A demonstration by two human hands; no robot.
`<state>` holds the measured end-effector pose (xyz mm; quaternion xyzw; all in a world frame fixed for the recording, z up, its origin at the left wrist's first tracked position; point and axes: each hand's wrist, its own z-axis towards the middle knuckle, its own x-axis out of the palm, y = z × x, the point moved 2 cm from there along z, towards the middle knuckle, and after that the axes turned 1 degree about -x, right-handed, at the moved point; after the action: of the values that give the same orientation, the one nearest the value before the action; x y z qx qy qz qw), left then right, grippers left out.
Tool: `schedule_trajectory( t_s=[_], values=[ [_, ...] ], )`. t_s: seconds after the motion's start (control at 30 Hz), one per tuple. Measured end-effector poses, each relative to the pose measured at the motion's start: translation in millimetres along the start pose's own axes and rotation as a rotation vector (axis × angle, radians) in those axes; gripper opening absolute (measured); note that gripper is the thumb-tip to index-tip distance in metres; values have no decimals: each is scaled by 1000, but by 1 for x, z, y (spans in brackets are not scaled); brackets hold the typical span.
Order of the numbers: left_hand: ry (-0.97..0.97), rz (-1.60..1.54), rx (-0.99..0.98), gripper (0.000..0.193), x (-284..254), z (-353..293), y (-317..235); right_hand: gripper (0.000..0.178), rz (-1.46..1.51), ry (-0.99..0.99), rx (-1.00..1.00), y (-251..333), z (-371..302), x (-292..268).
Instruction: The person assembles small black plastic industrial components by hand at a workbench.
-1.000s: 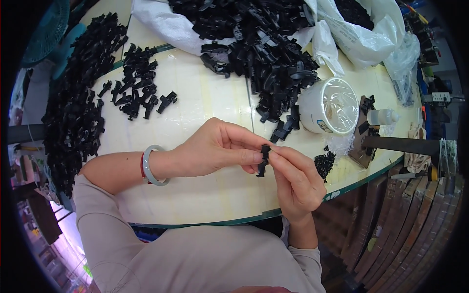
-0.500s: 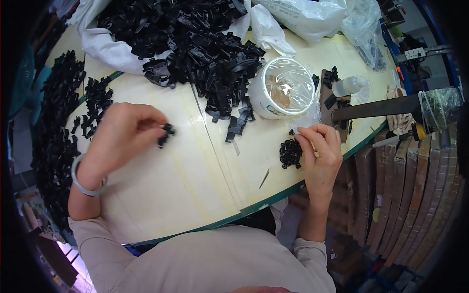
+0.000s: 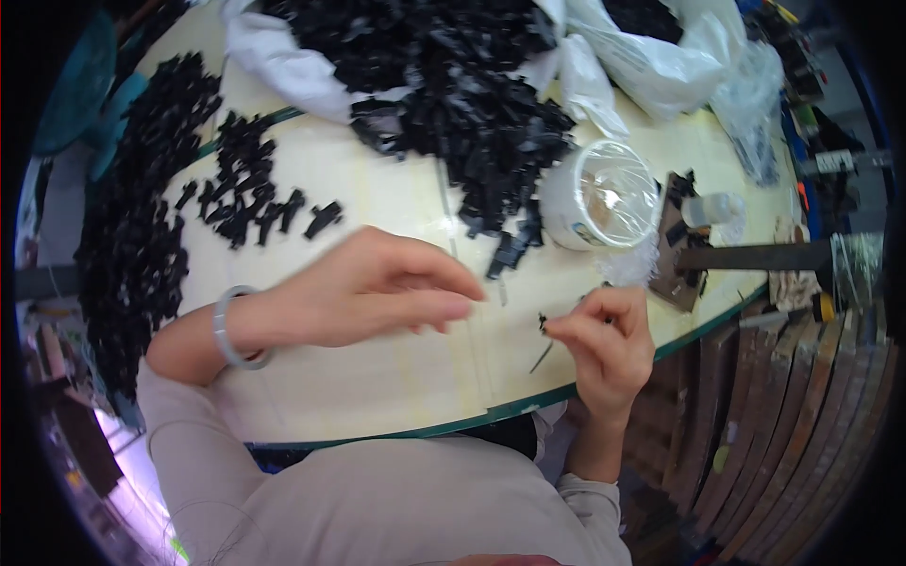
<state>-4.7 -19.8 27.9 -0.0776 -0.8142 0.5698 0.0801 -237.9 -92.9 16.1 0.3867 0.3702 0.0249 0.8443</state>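
My left hand [image 3: 382, 283], with a pale bangle [image 3: 223, 325] at its wrist, reaches over the table middle toward the right hand. It is blurred, its fingers stretched out, and nothing shows in them. My right hand [image 3: 612, 344] is closed in a pinch on a small black part [image 3: 544, 324] at its fingertips. The small black rings by it are mostly hidden behind its fingers. A loose black plastic clip [image 3: 325, 219] lies beyond the left forearm, beside a cluster of similar clips [image 3: 243, 179].
A big heap of black plastic pieces [image 3: 500, 141] spills from a white sack [image 3: 274, 57]. A white bucket [image 3: 566, 212] with clear film stands right of it. Further right are a small bottle [image 3: 710, 209] and a metal bar [image 3: 755, 258]. More black clips [image 3: 132, 255] pile up at far left.
My left hand has swung right, from near the clip cluster toward the right hand, and the black clip has left its fingers. My right hand now raises a small black part. The view has shifted.
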Motion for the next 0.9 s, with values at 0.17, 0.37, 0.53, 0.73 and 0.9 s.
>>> schedule_trajectory(
  t_s=[0.17, 0.37, 0.53, 0.73, 0.9],
  values=[
    [137, -333, -105, 24, 15, 5, 27, 30, 2, 57, -304, 17, 6, 26],
    [76, -473, -81, 26, 16, 5, 34, 31, 58, -121, -156, 23, -1, 54],
    [2, -561, -109, 26, 23, 4, 42, 32, 22, -115, -131, 30, -4, 54],
    [-360, 600, 591, 18, 13, 16, 25, 33, -211, -239, -164, 13, 2, 20],
    [-308, 1308, 985, 21, 10, 44, 10, 26, -502, -208, -245, -8, 50, -24]
  ],
)
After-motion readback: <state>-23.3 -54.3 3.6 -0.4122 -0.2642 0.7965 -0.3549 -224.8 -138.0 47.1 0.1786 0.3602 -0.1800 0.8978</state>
